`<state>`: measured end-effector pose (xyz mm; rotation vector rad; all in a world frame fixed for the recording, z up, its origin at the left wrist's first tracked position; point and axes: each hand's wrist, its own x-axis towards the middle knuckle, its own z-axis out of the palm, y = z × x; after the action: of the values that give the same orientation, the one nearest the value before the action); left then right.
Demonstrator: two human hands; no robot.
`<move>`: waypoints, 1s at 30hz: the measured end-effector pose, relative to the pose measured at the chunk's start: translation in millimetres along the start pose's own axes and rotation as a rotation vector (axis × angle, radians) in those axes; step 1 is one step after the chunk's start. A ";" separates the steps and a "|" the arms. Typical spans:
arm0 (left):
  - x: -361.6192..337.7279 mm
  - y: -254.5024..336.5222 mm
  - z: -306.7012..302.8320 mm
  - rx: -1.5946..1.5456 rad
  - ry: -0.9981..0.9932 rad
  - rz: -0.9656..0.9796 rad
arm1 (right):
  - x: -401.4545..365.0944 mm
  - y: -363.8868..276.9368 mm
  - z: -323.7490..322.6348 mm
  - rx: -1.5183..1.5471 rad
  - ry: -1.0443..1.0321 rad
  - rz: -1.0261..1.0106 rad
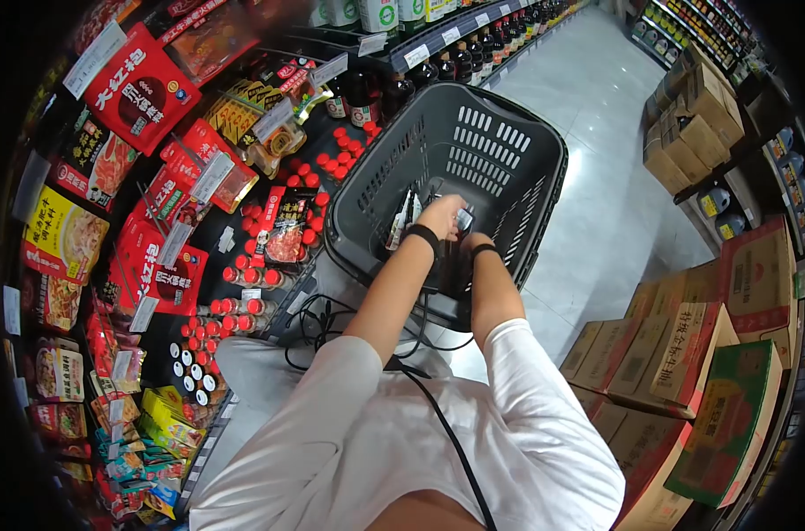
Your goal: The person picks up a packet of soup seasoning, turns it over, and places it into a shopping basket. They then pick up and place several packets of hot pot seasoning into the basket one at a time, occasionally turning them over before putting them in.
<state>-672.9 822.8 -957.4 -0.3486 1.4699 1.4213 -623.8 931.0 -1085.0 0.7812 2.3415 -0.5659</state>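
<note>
A dark grey plastic shopping basket (544,146) stands in front of me in a shop aisle. Both my arms reach down into it. My left hand (442,215), with a black band at the wrist, is closed around a small pale packet (463,218) near the basket's middle. My right hand (471,240) lies right beside and under it, mostly hidden, so its grip is unclear. A few upright packets (402,221) lean against the basket's left inner wall.
Shelves on the left hold red sauce packets (141,88), red-lidded jars (243,305) and dark bottles (473,53). Stacked cardboard boxes (677,345) line the right side, more boxes (694,124) farther back. A pale tiled floor (597,88) runs ahead. A black cable (438,416) hangs over my white shirt.
</note>
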 end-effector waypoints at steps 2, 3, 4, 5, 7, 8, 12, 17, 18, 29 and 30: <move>-2.7 -5.9 8.9 -0.026 0.024 -0.079 | 1.7 0.8 6.8 -0.012 -0.037 -0.007; -1.3 -9.2 11.5 -0.016 0.015 -0.064 | 2.8 2.2 8.6 -0.011 -0.052 -0.009; -0.5 -12.8 13.5 -0.006 0.006 -0.049 | 3.8 2.1 11.0 -0.012 -0.065 -0.011; 0.4 -14.6 14.9 0.002 -0.001 -0.031 | 4.9 2.0 12.5 -0.011 -0.080 -0.014; -1.8 -12.0 15.5 -0.038 0.011 -0.054 | 8.8 1.7 13.5 -0.005 -0.107 -0.021; -3.3 -9.7 13.4 -0.058 0.019 -0.064 | 11.3 1.9 12.3 -0.001 -0.120 -0.025; -16.4 9.1 -3.6 -0.089 -0.029 -0.129 | 24.7 8.1 -2.4 0.025 -0.201 -0.014; -39.8 35.0 -26.7 -0.160 -0.033 -0.036 | 111.6 33.6 -5.0 0.871 -0.366 0.274; -44.0 41.5 -31.7 -0.186 -0.058 -0.018 | 94.7 20.8 -22.9 0.932 -0.317 0.216; -264.3 72.3 -116.9 -0.237 -0.286 0.525 | -146.2 -195.2 -154.3 0.822 0.021 -1.025; -288.3 66.6 -129.1 -0.246 -0.276 0.585 | -173.6 -212.0 -153.4 0.780 0.005 -1.167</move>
<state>-655.8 606.2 -718.6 0.1472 1.2176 2.0324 -710.6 791.8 -817.2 -0.4397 2.3639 -2.0006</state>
